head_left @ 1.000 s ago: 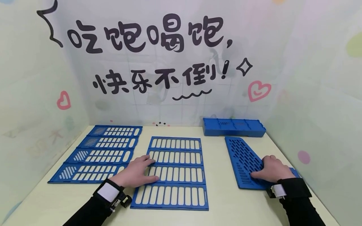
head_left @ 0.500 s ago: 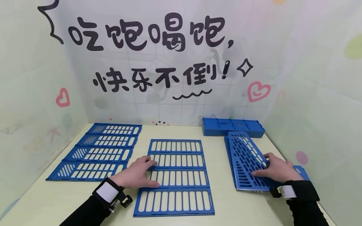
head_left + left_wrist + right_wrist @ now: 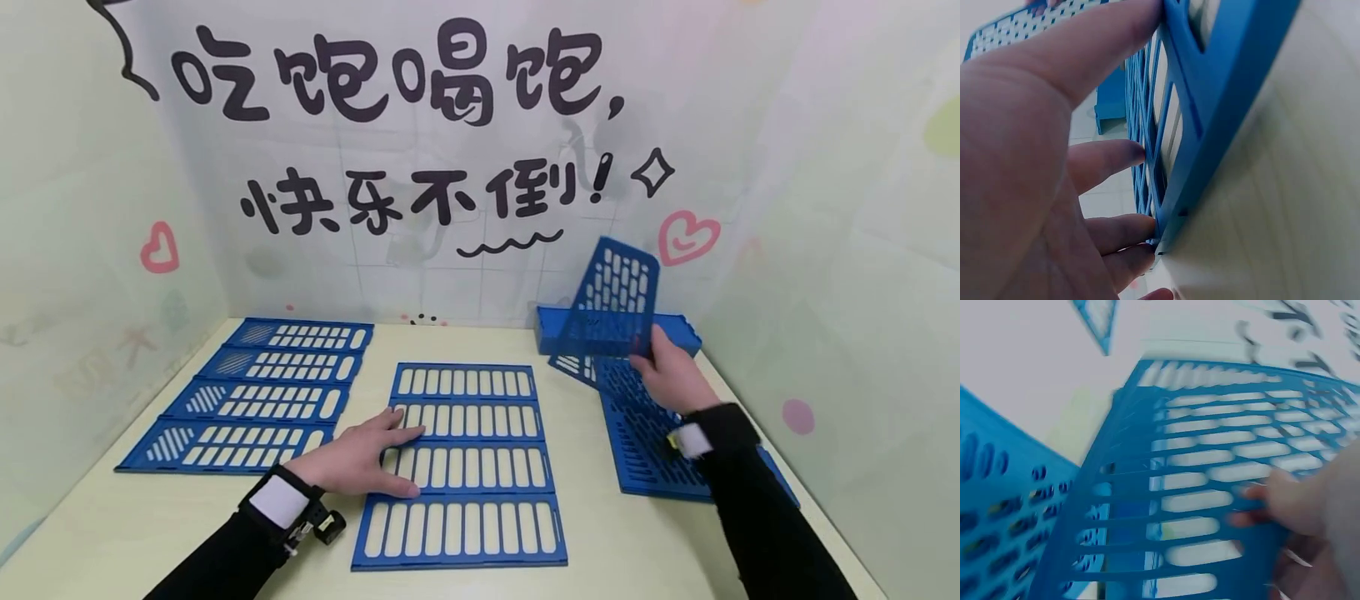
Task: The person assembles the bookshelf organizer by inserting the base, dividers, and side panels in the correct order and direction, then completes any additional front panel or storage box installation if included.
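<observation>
My right hand (image 3: 672,373) grips a blue perforated plastic panel (image 3: 628,321) by its edge, with thumb and fingers on either side. The panel has a slanted side and stands raised and tilted, overlapping the blue box behind it; in the right wrist view it is blurred. Below it a similar perforated panel (image 3: 652,458) lies on the table. My left hand (image 3: 360,457) rests with spread fingers on the left edge of the slotted blue panels (image 3: 461,494), laid in a column. In the left wrist view its fingertips touch the panel frame (image 3: 1210,106).
Several blue grid panels (image 3: 255,387) lie in a column at the left of the pale table (image 3: 592,533). A long blue box-like piece (image 3: 678,333) stands by the printed back wall. Another blue piece (image 3: 780,479) shows at the right edge. Side walls enclose the table.
My right hand has lifted the top perforated panel off the one beneath and carried it up, leftward and toward the back wall. My left hand has stayed on the slotted panels.
</observation>
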### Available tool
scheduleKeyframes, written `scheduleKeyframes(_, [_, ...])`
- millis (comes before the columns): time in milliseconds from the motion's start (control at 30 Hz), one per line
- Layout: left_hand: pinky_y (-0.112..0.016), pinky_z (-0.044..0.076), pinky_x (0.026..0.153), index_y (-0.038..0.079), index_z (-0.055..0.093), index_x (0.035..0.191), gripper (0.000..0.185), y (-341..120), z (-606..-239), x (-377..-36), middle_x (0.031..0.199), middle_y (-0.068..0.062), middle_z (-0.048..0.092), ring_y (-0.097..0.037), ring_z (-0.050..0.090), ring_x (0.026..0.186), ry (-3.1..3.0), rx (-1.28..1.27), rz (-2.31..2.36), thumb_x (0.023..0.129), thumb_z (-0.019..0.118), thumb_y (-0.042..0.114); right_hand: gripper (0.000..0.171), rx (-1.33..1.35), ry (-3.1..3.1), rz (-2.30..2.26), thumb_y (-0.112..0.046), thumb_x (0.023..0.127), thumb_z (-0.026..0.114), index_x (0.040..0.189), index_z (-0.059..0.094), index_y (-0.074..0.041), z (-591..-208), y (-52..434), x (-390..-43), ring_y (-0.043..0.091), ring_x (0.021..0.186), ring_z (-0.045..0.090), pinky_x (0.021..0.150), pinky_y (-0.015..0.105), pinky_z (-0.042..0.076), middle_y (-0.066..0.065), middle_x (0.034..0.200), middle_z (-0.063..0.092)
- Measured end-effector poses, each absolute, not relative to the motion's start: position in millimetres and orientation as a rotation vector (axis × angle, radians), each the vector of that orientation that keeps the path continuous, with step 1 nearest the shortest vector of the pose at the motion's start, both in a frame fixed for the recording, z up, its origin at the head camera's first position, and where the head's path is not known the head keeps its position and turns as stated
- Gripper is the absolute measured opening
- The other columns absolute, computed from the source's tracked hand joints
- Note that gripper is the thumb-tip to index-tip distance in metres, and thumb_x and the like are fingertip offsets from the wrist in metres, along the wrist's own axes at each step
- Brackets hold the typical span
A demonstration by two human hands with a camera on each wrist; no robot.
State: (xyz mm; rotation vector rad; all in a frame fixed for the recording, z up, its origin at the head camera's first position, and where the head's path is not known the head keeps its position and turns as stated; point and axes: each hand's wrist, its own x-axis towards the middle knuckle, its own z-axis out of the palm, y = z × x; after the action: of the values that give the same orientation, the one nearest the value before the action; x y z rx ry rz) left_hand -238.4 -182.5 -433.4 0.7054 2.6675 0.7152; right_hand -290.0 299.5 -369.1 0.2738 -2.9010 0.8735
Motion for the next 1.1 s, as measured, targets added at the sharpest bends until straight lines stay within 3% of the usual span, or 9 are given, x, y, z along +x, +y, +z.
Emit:
scheduleKeyframes(100, [-0.083,0.035,0.119,0.012,0.051,0.165,0.095,-181,-434,-239,0.178,-0.033,0.025,-0.065,0.029,0.159,2.665,0.711,0.718,0.088,0.090,0.053,0.031,0.278,-2.844,0.837,-0.011,0.118,0.047,0.145,0.053,0.004,-370,281,-316,0.043,0.121,0.063,0.109,0.063,0.054,0.030,0.138,0.063])
scheduleKeyframes(167, [-0.083,0.035,0.119,0.012,0.051,0.165,0.095,-180,-434,-238,0.178,-0.033,0.025,-0.064,0.029,0.159,2.661,0.712,0.720,0.088,0.090,0.054,0.030,0.266,-2.838,0.816,-0.011,0.118,0.048,0.142,0.059,0.004,-371,271,-328,0.044,0.125,0.062,0.116,0.064,0.050,0.029,0.141,0.062])
scheduleKeyframes(367, [-0.082,0.035,0.120,0.013,0.051,0.165,0.096,-180,-429,-239,0.178,-0.031,0.025,-0.063,0.027,0.160,2.678,0.720,0.689,0.088,0.090,0.055,0.024,0.224,-2.889,0.730,-0.011,0.117,0.050,0.133,0.064,0.002,-370,252,-344,0.040,0.113,0.062,0.111,0.061,0.054,0.026,0.129,0.064])
scheduleKeyframes(600, [-0.080,0.035,0.122,0.014,0.051,0.165,0.096,-181,-425,-243,0.179,-0.030,0.024,-0.061,0.026,0.162,2.685,0.716,0.666,0.088,0.089,0.056,0.022,0.187,-2.908,0.603,-0.008,0.116,0.052,0.130,0.065,0.002,-375,253,-348,0.043,0.124,0.065,0.123,0.073,0.038,0.026,0.132,0.069])
scheduleKeyframes(800, [-0.080,0.035,0.122,0.014,0.051,0.165,0.096,-183,-429,-243,0.179,-0.030,0.024,-0.061,0.026,0.162,2.667,0.690,0.683,0.088,0.089,0.056,0.022,0.178,-2.895,0.680,-0.010,0.117,0.050,0.130,0.064,0.002,-382,253,-352,0.042,0.124,0.065,0.123,0.070,0.041,0.025,0.133,0.069])
scheduleKeyframes(1000, [-0.081,0.033,0.122,0.013,0.051,0.165,0.096,-183,-432,-240,0.180,-0.031,0.022,-0.062,0.024,0.162,2.643,0.676,0.748,0.088,0.090,0.054,0.018,0.199,-2.932,0.660,-0.009,0.117,0.050,0.127,0.063,-0.001,-384,252,-356,0.044,0.131,0.062,0.128,0.077,0.027,0.025,0.133,0.069])
scheduleKeyframes(1100, [-0.081,0.033,0.122,0.014,0.050,0.166,0.097,-185,-434,-241,0.180,-0.029,0.023,-0.061,0.025,0.162,2.652,0.667,0.744,0.089,0.088,0.057,0.017,0.202,-2.974,0.591,-0.013,0.116,0.056,0.128,0.061,-0.002,-385,257,-359,0.044,0.130,0.061,0.125,0.077,0.028,0.025,0.133,0.068])
